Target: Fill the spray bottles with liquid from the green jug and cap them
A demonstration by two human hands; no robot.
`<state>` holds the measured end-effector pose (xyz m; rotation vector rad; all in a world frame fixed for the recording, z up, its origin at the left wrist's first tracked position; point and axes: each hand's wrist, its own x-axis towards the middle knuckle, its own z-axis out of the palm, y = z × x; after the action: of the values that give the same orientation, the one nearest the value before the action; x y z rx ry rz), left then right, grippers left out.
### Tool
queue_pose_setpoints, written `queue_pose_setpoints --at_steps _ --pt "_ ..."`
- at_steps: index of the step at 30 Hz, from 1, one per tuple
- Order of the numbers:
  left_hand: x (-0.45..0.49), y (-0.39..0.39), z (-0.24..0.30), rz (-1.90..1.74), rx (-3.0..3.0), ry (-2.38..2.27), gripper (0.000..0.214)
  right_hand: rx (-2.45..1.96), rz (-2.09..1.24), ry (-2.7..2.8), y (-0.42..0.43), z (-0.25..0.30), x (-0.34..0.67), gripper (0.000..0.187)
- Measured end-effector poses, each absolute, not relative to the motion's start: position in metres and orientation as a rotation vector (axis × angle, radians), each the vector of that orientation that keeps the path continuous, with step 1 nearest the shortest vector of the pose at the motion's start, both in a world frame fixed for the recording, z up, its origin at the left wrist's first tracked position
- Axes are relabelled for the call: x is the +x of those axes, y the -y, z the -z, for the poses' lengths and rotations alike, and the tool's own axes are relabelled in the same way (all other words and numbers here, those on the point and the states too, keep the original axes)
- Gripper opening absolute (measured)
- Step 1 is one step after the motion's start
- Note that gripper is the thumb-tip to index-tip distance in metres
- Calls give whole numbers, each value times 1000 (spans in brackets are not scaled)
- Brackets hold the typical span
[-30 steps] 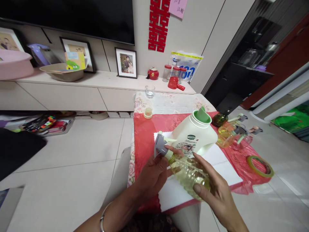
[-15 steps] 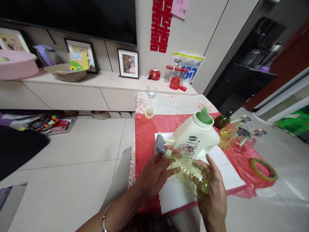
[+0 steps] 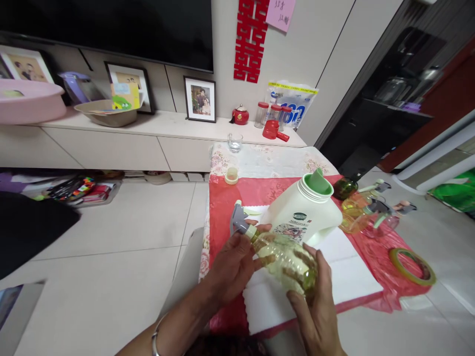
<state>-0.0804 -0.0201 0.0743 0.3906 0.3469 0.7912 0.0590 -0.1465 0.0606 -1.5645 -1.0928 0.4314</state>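
A clear yellow-green spray bottle (image 3: pixel 284 257) with a grey trigger head (image 3: pixel 240 219) lies tilted between my two hands. My left hand (image 3: pixel 232 267) is closed round its neck, just below the trigger head. At the other end, my right hand (image 3: pixel 317 301) grips the bottle's base, thumb below and fingers behind. Right behind the bottle stands a large white detergent jug (image 3: pixel 302 210), its mouth uncapped and showing a green inner spout (image 3: pixel 317 183). A white cloth (image 3: pixel 267 309) lies under them on a red plastic sheet (image 3: pixel 225 207).
Several spray bottles (image 3: pixel 354 217) lie at the table's right, near a roll of tape (image 3: pixel 411 267). A pale cap (image 3: pixel 231 176) and a glass cup (image 3: pixel 235 142) stand toward the back. On the cabinet behind are a red scoop (image 3: pixel 272 129) and lidded jars (image 3: pixel 261 114).
My right hand has turned, its thumb now lower on the bottle's base. The spray bottle has shifted slightly left and rolled a little. The whole view has moved a bit.
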Motion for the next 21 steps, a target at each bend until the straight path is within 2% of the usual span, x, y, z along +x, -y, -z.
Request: queue_pose_setpoints --at_steps 2,4,6,8,11,13,17,19,21 --pt "-82 19 -74 -794 430 -319 28 -1497 -855 858 143 -64 63 74" --pt "-83 18 -74 -798 441 -319 27 -1403 -1102 790 143 -66 68 85" --pt "-84 16 -75 -821 428 -365 28 -1407 -995 938 145 -65 69 92" --pt "-84 15 -74 -854 420 -420 30 -1510 -679 1085 150 -62 67 91" --pt "-85 14 -69 -875 398 -455 32 -1607 -421 1113 155 -58 61 72" --pt "-86 15 -66 -841 376 -433 31 -1590 -544 946 154 -61 58 62" --pt "-85 17 -66 -800 397 -348 25 -1398 -1058 405 143 -72 52 73" --pt "-83 18 -66 -832 385 -369 28 -1338 -1040 436 140 -73 46 77" --pt "-81 19 -67 -854 349 -418 33 -1376 -787 695 142 -70 40 78"
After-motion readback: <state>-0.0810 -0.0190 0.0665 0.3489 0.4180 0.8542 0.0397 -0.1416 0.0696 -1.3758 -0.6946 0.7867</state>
